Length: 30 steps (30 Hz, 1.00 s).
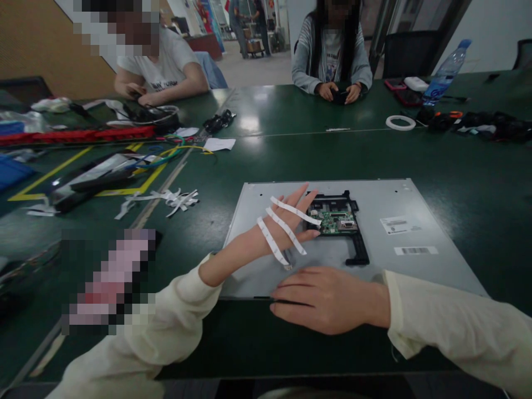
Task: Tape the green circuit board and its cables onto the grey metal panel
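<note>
My left hand [278, 226] is stretched out over a grey metal panel [399, 205], fingers extended. Several white tape strips [286, 230] lie across its back and stick out past its sides. Its fingertips are beside a green circuit board [336, 221] set in a black bracket [358, 244] on the panel. My right hand [328, 299] rests palm down at the panel's front edge, its fingers pointing left and slightly apart. Nothing shows in it; its palm and thumb are hidden. White labels [415, 250] are on the panel's right side.
Loose white strips [178, 200] lie left of the panel, near a blurred-out phone-like object [112, 277]. Cables and a black device [95, 177] lie farther left. A tape roll [400, 122] and a water bottle [446, 75] stand at far right. Two people sit across the green table [282, 155].
</note>
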Available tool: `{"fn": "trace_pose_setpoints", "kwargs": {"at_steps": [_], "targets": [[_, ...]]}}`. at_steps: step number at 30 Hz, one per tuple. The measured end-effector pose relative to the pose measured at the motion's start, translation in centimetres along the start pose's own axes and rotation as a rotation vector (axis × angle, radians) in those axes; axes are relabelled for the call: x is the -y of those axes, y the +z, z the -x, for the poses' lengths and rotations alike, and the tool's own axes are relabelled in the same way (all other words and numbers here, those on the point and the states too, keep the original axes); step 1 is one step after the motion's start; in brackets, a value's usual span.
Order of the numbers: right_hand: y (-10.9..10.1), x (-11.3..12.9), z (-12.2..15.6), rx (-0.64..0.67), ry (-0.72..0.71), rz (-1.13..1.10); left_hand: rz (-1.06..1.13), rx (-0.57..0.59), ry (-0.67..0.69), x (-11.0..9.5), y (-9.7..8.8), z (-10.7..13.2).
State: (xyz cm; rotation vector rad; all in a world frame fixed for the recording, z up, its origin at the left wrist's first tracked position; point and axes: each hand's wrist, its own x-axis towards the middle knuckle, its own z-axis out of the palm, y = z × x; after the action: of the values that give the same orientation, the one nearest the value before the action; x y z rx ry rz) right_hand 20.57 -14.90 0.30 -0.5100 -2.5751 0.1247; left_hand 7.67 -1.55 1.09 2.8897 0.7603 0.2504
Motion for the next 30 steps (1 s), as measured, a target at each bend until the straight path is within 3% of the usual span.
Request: {"fn": "trace_pose_setpoints", "kwargs": {"at_steps": [3, 6, 9, 12, 15, 19, 24, 30], "targets": [[-1.6, 0.3, 0.1, -0.132, 0.176, -0.154, -0.054, -0.135, 0.025, -0.7, -1.3, -0.1], [-3.1, 0.3, 0.6, -0.286, 0.525, -0.430, -0.084, -0.225, 0.027, -1.5, -2.7, -0.1], [-3.9, -0.2, 1.7, -0.423, 0.847, -0.656, -0.099, -0.249, 0.004, -2.2, -3.5, 0.0], [-4.3, -0.8, 2.5, -0.554, 1.029, -0.774, -0.107, -0.233, -0.012, -2.6, -3.6, 0.1], [-4.5, -1.2, 2.5, -0.591, 1.082, -0.801, -0.106, -0.221, -0.017, -2.8, -3.4, 0.2], [-4.0, -1.2, 1.8, -0.470, 1.068, -0.838, -0.106, -0.235, -0.019, -3.1, -3.4, 0.2], [-2.9, -1.0, 0.7, -0.335, 1.006, -1.046, -0.112, -0.252, -0.012, -3.5, -3.3, 0.3], [-2.4, -1.3, 0.5, -0.376, 0.979, -1.082, -0.133, -0.244, -0.006, -3.3, -3.0, 0.5]]}}
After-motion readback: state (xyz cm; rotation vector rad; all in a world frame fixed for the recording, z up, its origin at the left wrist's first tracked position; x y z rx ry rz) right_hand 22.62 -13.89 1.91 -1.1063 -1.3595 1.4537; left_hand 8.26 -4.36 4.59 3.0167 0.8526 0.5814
